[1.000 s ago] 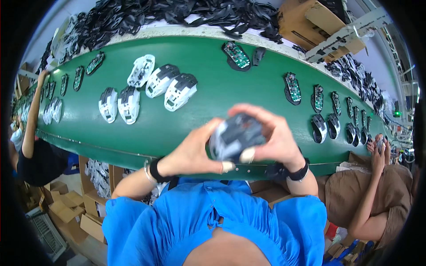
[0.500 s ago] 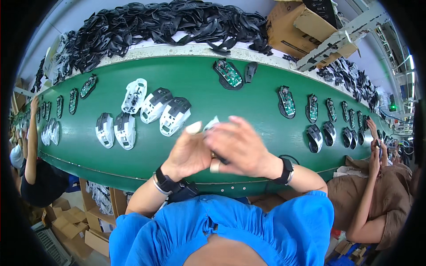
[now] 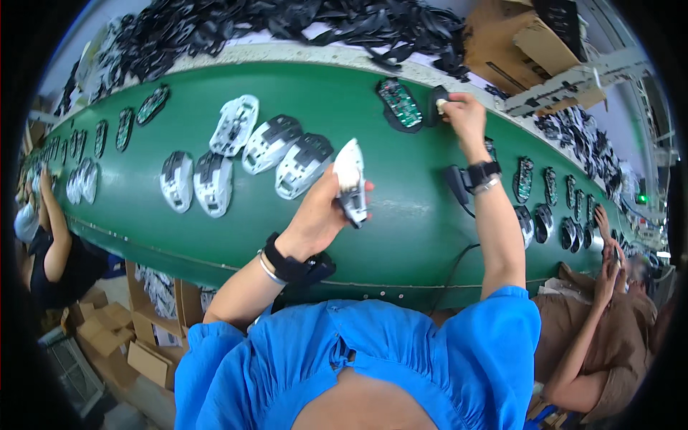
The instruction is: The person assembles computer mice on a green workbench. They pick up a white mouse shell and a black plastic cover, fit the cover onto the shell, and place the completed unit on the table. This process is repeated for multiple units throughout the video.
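My left hand (image 3: 319,211) grips a white and black computer mouse shell (image 3: 350,175), tilted on edge above the green belt (image 3: 401,236). At the far side, my right hand (image 3: 466,118) pinches a small black curved plastic piece (image 3: 435,100). Just left of that piece lies a black mouse base with a green circuit board (image 3: 401,104). Left of my left hand are several white and black mouse shells (image 3: 304,166), and one upturned white shell (image 3: 234,125) shows its inside.
Loose black plastic parts (image 3: 287,21) are heaped along the far ledge, beside an open cardboard box (image 3: 516,46). More circuit-board bases (image 3: 524,179) line the belt at right. Co-workers' arms (image 3: 54,222) reach in at both ends. A black device hangs from my right wrist strap (image 3: 484,172).
My hands have come apart. The right one has reached far and to the right onto the black piece, while the left keeps the mouse shell. The whole view has shifted a little.
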Available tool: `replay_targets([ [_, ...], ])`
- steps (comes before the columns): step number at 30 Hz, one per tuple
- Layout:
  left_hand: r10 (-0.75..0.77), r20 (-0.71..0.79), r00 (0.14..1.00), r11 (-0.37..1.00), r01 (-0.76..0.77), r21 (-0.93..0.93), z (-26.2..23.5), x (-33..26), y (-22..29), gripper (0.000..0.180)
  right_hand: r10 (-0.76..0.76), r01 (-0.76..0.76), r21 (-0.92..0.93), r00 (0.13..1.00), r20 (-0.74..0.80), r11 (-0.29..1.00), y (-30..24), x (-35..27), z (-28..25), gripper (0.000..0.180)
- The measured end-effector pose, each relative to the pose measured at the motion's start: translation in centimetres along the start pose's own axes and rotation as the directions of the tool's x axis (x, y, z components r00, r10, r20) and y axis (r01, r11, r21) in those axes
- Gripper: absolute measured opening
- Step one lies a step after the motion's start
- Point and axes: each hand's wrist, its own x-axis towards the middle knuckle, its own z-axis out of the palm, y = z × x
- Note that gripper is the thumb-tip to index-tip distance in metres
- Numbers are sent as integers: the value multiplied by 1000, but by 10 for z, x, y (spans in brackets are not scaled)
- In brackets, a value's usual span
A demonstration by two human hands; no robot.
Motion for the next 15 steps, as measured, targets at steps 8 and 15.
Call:
replay_targets([
  [8,109,-50,993,989,-104,104,19,-9,15,54,-326,177,457,906,271,872,-113,-190,0,31],
  [15,236,10,972,953,-233,192,31,-15,7,55,-408,365,209,883,233,907,-116,-213,11,22],
])
